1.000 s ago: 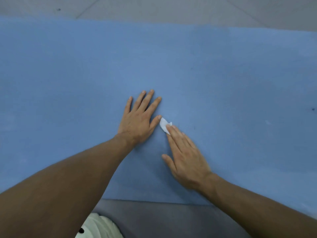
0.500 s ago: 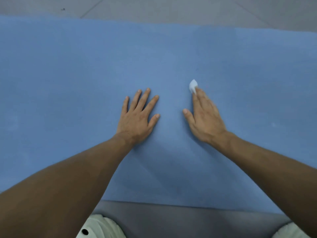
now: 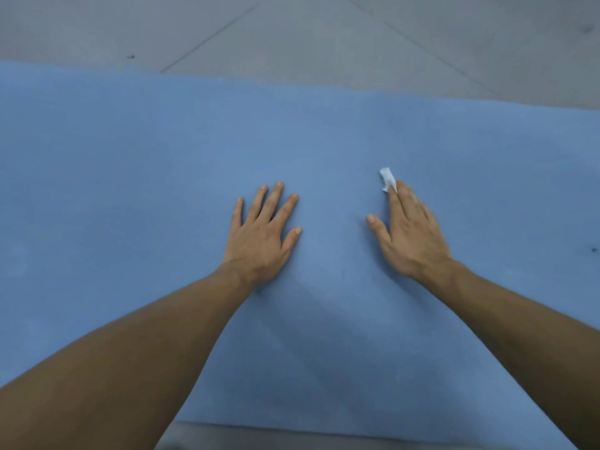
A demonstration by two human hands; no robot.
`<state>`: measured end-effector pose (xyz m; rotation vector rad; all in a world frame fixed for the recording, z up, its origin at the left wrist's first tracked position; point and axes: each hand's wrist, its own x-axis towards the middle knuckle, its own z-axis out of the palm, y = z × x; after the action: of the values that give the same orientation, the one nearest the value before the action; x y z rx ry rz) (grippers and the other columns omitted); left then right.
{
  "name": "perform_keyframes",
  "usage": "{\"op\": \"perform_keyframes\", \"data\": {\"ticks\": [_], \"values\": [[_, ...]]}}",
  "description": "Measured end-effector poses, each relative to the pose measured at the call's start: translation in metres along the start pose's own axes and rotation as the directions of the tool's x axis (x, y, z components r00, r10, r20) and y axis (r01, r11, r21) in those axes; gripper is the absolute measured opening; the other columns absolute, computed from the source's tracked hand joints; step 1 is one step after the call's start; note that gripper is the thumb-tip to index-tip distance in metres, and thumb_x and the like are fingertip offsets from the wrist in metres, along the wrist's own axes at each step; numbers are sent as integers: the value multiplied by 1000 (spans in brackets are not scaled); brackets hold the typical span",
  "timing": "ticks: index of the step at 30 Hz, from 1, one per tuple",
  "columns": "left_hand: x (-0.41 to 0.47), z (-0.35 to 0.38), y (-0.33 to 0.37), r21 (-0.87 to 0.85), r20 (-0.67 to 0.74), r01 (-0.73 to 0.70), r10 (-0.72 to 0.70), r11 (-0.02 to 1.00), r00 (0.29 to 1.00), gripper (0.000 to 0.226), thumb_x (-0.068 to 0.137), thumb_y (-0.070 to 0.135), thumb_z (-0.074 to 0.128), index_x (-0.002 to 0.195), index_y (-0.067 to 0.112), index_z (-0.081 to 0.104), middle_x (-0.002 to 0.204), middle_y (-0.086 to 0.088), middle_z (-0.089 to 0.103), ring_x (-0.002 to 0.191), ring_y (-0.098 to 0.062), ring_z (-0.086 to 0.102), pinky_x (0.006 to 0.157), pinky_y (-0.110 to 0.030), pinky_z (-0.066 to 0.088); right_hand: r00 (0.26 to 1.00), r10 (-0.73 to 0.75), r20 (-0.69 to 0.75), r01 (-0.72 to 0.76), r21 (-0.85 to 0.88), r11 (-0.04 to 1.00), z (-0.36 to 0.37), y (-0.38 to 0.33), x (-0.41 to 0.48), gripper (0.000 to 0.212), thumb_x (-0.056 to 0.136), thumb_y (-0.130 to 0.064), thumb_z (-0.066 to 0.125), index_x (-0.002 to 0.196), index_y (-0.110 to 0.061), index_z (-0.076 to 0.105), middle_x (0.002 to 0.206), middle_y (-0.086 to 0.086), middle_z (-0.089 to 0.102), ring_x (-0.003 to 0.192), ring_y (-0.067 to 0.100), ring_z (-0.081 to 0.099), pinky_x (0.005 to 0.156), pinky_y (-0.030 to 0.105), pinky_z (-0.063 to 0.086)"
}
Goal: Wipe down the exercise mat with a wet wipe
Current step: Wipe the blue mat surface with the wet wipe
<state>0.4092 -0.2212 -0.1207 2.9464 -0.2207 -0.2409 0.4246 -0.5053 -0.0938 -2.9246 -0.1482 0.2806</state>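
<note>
A blue exercise mat (image 3: 136,177) fills most of the head view, lying flat on the floor. My left hand (image 3: 263,235) rests palm down on the mat's middle, fingers spread, holding nothing. My right hand (image 3: 412,232) lies flat on the mat to its right. It presses a small white wet wipe (image 3: 388,178) under its fingers, and a crumpled end of the wipe sticks out past the fingertips. Most of the wipe is hidden beneath the hand.
Grey tiled floor (image 3: 324,37) lies beyond the mat's far edge, with a strip of grey floor (image 3: 292,440) at the near edge. A small dark speck (image 3: 594,250) sits on the mat at the far right.
My right hand slid the wipe away from my left hand, up and to the right across the mat. The left hand stayed planted. The view tilted up, showing more floor.
</note>
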Motion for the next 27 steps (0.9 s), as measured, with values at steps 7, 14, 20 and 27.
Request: {"op": "perform_keyframes", "data": {"ticks": [7, 14, 20, 27], "values": [[8, 6, 3, 8, -54, -6, 6, 1000, 999, 69, 99, 62, 18, 163, 37, 13, 173, 9, 1, 159, -16, -3, 126, -55, 0, 984, -169, -52, 173, 92, 981, 20, -52, -14, 88, 100, -66, 27, 164, -10, 4, 173, 1, -2, 159, 15, 1, 129, 35, 9], [22, 6, 4, 11, -60, -25, 26, 1000, 998, 69, 98, 61, 20, 163, 38, 11, 173, 9, -2, 159, -16, -6, 125, -58, -2, 996, -73, -50, 77, 81, 994, 18, -30, 3, 87, 97, -68, 19, 165, -15, 5, 173, 0, 9, 158, 19, 11, 128, 36, 12], [27, 7, 4, 21, -67, -30, 32, 999, 997, 69, 99, 63, 18, 163, 40, 7, 172, 9, -7, 158, -16, -9, 125, -58, -5, 988, 145, -52, -140, 98, 985, -5, 16, 42, 92, 95, -73, 13, 164, -13, 3, 172, 6, 11, 158, 22, 11, 127, 43, 16], [53, -1, 9, 2, -25, -20, 20, 1000, 999, 71, 96, 67, 21, 161, 39, 13, 172, 6, -5, 158, -19, -7, 122, -65, -3, 999, -50, -17, 52, 129, 990, 7, -35, 39, 92, 96, -70, 22, 164, -9, 8, 173, 0, -7, 159, 17, -2, 128, 35, 8]]}}
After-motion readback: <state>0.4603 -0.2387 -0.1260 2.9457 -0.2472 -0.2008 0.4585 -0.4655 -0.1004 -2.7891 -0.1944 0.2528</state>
